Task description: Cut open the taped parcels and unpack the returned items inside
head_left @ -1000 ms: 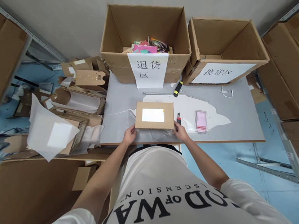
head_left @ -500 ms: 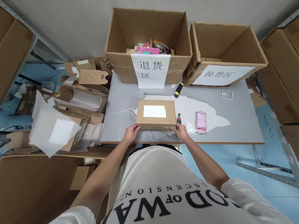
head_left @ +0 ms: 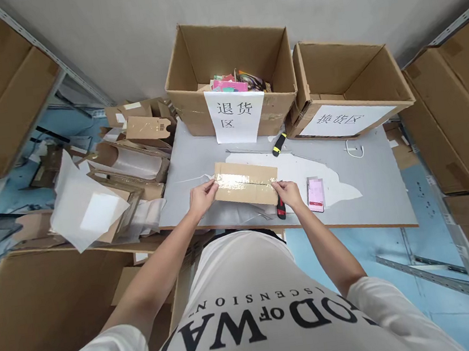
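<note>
Evidently holds the small box (head_left: 245, 183) over the bench (head_left: 372, 181), clamped at opposite ends between left hand (head_left: 202, 198) and right hand (head_left: 290, 194), likely to keep the taped seam (head_left: 259, 184) facing upward, near the red knife (head_left: 281, 211).

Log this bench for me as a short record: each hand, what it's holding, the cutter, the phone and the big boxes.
Left hand: gripping the carton's left end
Right hand: gripping its right end
Carton: small, brown, shiny-taped face toward the camera
Red-and-black cutter: beside the carton's near right corner, partly hidden
Phone: right of the right hand, screen blurred
Left large box: open, colourful items inside
Right large box: open, white sign on front
</note>
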The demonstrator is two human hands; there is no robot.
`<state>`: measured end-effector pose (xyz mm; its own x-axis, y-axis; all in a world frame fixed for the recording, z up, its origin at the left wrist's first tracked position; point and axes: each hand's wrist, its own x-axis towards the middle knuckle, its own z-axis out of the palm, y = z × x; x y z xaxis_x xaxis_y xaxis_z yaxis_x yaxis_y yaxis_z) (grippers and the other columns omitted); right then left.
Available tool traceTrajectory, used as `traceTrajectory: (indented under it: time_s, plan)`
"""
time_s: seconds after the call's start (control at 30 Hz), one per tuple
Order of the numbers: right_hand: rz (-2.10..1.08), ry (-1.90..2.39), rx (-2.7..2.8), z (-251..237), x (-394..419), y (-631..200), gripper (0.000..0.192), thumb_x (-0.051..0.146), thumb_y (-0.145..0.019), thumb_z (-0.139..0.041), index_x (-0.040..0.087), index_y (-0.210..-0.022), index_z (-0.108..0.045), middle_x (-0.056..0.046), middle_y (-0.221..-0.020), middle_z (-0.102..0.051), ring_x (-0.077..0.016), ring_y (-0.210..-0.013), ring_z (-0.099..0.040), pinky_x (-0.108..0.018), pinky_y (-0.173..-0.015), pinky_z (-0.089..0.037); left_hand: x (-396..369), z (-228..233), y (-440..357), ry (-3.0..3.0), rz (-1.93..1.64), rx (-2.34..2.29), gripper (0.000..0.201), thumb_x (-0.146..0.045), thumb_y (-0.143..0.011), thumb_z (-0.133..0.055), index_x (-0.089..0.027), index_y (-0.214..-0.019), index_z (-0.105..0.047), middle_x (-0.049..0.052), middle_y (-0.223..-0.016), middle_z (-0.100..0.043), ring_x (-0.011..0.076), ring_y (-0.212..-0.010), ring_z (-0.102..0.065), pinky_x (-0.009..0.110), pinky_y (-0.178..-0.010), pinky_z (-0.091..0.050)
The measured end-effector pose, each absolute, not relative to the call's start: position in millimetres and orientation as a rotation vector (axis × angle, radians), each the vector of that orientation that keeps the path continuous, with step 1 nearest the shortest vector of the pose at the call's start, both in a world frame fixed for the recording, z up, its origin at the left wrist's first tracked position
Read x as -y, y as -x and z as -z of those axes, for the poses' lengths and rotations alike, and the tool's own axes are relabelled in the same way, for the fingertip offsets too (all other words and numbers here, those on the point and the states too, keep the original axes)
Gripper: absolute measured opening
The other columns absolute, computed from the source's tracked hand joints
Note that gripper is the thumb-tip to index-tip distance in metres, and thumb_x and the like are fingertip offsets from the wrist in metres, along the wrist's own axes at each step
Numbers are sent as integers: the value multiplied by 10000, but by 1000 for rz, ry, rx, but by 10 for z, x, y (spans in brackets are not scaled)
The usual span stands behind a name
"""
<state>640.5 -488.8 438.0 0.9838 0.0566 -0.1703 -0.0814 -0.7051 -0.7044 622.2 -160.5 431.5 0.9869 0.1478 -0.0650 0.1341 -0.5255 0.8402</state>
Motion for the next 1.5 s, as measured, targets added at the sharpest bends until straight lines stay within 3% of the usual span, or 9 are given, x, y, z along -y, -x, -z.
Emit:
traceTrajectory:
  time_s: [0.1,0.27,0.6,0.73,0.83,0.9,1.03,1.23,1.5]
  plan:
    - [-231,2339,-31,-4295,4855,-6406,564,585,-856,-441,125,-745,-747,-46,-619,-684,-182,-631,-618,-243,-603,-403,1603,-4212,-6212,-2134,22,-201,483,-458,-806,-581,-160,-1178,-663,59,-1138,-689,261,-1038,-656,350,-923,-500]
    - [-203,2292,-144,-4196,4778,-6477,491,583,-824,-493,183,-931,-755,-69,-872,-750,-219,-826,-666,-269,-714,-454,1565,-3974,-6223,-2008,32,-225,520,-446,-790,-611,-139,-1210,-636,75,-1169,-672,263,-1083,-639,370,-962,-493]
    - [-281,2213,-218,-4157,4796,-6580,516,624,-781,-521,158,-844,-731,-63,-779,-732,-186,-742,-645,-261,-687,-451,1610,-3907,-6294,-1857,5,-291,530,-438,-752,-668,-102,-1161,-658,110,-1146,-685,272,-1056,-653,403,-956,-515]
    - [-274,2083,-283,-4066,4873,-6520,515,565,-842,-466,145,-1063,-664,-78,-937,-721,-169,-744,-665,-263,-709,-474,1638,-3922,-6264,-1932,-40,-312,499,-402,-778,-641,-98,-1174,-643,125,-1148,-683,253,-1036,-663,387,-940,-523]
    - [-263,2240,-396,-3962,5008,-6367,425,474,-894,-416,173,-1120,-613,-73,-995,-697,-177,-817,-664,-282,-767,-466,1669,-3978,-6244,-2038,-71,-320,491,-375,-798,-626,-109,-1211,-616,131,-1166,-674,250,-1030,-666,379,-923,-528]
    - [-342,2420,-454,-3872,5078,-6215,351,432,-868,-487,191,-1098,-599,-68,-1015,-676,-200,-925,-640,-289,-790,-452,1703,-4037,-6227,-2138,-104,-302,477,-351,-816,-609,-132,-1240,-597,124,-1181,-668,258,-1042,-660,375,-901,-537]
    - [-557,2582,-495,-3688,5064,-5958,458,446,-777,-621,193,-1146,-522,-93,-1165,-579,-224,-1029,-594,-301,-798,-450,1792,-4161,-6188,-2364,-152,-238,426,-300,-865,-542,-157,-1264,-580,120,-1185,-665,283,-1024,-664,414,-882,-537]
    - [-686,2653,-574,-3562,4934,-5964,532,484,-760,-635,210,-1175,-446,-110,-1206,-507,-260,-1115,-549,-355,-838,-463,1851,-4212,-6151,-2482,-246,-79,342,-242,-903,-465,-162,-1203,-607,120,-1326,-572,255,-1225,-545,396,-1018,-458]
    - [-671,2593,-569,-3606,4963,-6082,441,318,-753,-580,185,-1144,-425,-140,-1169,-543,-283,-1037,-600,-411,-844,-467,1925,-4235,-6003,-2552,-234,142,357,-270,-937,-390,-151,-1214,-582,145,-1424,-467,254,-1364,-375,429,-1084,-375]
